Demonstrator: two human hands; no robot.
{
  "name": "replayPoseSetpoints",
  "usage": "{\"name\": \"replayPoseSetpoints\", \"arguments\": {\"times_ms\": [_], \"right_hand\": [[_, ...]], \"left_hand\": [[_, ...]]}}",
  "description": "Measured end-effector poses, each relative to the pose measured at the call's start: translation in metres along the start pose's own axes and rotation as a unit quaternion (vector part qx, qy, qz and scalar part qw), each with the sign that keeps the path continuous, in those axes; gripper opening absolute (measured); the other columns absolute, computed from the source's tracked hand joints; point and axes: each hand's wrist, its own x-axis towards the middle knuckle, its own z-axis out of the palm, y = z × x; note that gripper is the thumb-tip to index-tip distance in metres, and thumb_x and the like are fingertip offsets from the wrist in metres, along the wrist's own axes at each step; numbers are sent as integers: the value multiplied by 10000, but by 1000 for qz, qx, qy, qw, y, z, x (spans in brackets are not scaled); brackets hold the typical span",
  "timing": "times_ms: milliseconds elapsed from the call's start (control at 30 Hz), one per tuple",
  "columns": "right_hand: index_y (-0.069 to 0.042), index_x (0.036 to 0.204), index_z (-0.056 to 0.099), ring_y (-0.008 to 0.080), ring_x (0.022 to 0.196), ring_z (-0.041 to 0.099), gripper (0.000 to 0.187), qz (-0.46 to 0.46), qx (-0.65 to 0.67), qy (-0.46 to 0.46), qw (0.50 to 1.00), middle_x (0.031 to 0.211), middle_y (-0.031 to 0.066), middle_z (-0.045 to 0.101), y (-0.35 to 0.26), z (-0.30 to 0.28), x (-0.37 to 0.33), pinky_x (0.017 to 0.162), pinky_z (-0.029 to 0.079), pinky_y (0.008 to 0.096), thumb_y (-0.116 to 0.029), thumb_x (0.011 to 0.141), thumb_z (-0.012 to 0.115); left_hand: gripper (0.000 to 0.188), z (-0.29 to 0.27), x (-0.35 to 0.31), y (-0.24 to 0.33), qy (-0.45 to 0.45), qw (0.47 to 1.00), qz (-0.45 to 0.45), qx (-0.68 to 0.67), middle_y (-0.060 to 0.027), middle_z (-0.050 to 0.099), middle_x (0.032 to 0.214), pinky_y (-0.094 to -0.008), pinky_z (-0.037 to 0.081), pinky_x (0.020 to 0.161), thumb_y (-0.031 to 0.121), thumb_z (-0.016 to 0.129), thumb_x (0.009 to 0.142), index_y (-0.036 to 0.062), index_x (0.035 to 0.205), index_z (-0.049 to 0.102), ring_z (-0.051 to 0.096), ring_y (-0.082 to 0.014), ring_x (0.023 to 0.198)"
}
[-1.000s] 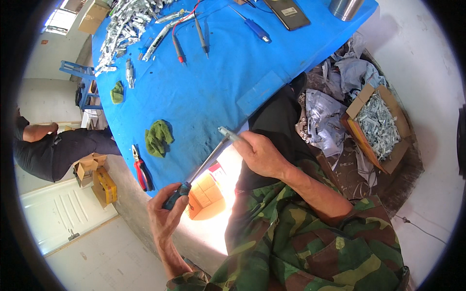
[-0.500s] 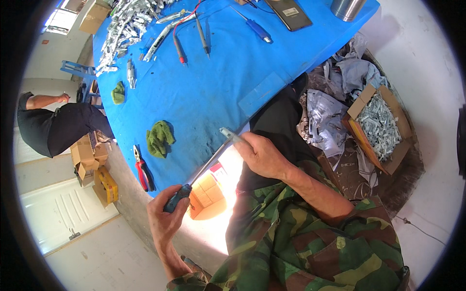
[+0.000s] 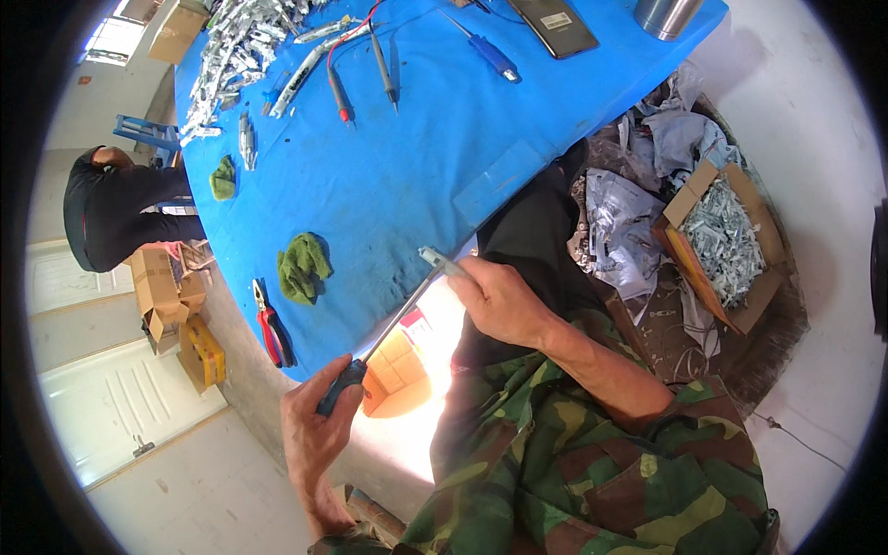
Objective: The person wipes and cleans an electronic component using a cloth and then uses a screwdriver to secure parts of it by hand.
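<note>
The step in hand looks like working a screwdriver [image 3: 349,377] against a small pale part [image 3: 432,254], though whether the tip is seated in it or only meets its side is too small to tell. The left hand [image 3: 319,424] has its grip closed around the screwdriver's dark blue handle; the right hand [image 3: 511,301] has its grip pinched on the part, near the close edge of the blue-covered surface [image 3: 425,176]. The shaft slants up and rightward between the two hands.

The next move seems to call for a firm right pinch and a shaft kept in line with the part — a loose hold could let the tip slip toward the right fingers. Red-handled pliers [image 3: 271,326] and a green cloth [image 3: 303,268] lie nearby — both untouched.
</note>
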Motion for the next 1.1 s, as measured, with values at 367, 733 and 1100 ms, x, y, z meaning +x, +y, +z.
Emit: {"name": "replayPoseSetpoints", "arguments": {"times_ms": [367,733,1100], "right_hand": [[21,905,556,508,699,626,263,-24,-17,34,999,711,294,605,0,5,-3,572,453,528,-187,1054,618],[29,924,548,509,694,635,248,-50,-60,42,996,699,295,616,1,8,-3,577,470,554,-175,1051,609],[7,951,550,511,698,652,238,-60,-127,60,988,694,282,636,6,12,-7,605,471,602,-201,1054,603]], "left_hand": [[351,-2,0,6,11,996,44,80,-133,734,832,-311,547,673,77,760,907,-8,1247,740,694,-175,717],[362,11,-6,0,42,993,67,88,-180,765,924,-348,584,671,51,777,897,14,1255,733,755,-267,738],[404,22,-21,18,56,936,151,313,-118,728,897,-392,573,615,103,803,900,35,1288,710,717,-273,701]]}}
